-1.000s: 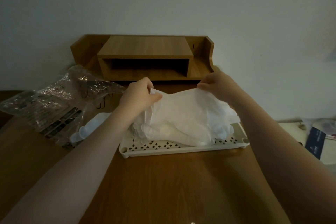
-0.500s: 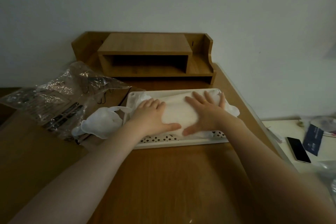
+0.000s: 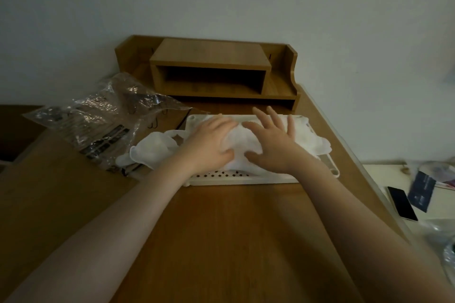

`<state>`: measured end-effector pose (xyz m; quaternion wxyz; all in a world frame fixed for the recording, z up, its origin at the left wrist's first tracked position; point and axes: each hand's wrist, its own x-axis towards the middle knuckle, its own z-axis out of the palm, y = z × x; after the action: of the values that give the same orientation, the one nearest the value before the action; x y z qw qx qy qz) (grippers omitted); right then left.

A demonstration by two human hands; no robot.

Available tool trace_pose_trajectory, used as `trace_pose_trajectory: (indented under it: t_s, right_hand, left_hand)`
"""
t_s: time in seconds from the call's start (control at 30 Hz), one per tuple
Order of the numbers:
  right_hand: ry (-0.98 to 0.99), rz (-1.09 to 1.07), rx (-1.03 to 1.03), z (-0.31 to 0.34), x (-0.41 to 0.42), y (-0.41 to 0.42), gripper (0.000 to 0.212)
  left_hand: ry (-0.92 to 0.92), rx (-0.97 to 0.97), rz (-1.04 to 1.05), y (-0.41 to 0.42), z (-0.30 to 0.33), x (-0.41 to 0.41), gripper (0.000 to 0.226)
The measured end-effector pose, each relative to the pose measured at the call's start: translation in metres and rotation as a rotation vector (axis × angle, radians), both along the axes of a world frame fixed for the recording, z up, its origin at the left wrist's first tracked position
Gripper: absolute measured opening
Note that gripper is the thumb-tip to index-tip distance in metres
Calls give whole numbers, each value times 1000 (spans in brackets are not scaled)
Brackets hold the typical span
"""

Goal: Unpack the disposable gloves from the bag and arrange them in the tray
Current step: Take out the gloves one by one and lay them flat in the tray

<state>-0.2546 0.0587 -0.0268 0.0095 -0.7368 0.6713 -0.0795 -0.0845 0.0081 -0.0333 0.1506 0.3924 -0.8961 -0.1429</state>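
Single head cam, wide-angle, looks fwd & down from above the near desk [image 3: 234, 229] edge, close over both forearms; wall behind fills frame top

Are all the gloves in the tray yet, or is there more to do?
Mostly done. A stack of gloves already lies in the white tray, and the clear bag sits aside. Right now the left hand and right hand press the stack flat. Left to do: loose gloves lie outside the tray on the table, and some hang over its right edge.
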Motion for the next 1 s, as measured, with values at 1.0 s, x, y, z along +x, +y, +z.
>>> trace_pose_trajectory:
  t_s: [1.0]
  right_hand:
    - [-1632, -372, -109, 48, 104, -51, 32]
  left_hand:
    - [707, 70, 32, -20, 27, 69, 70]
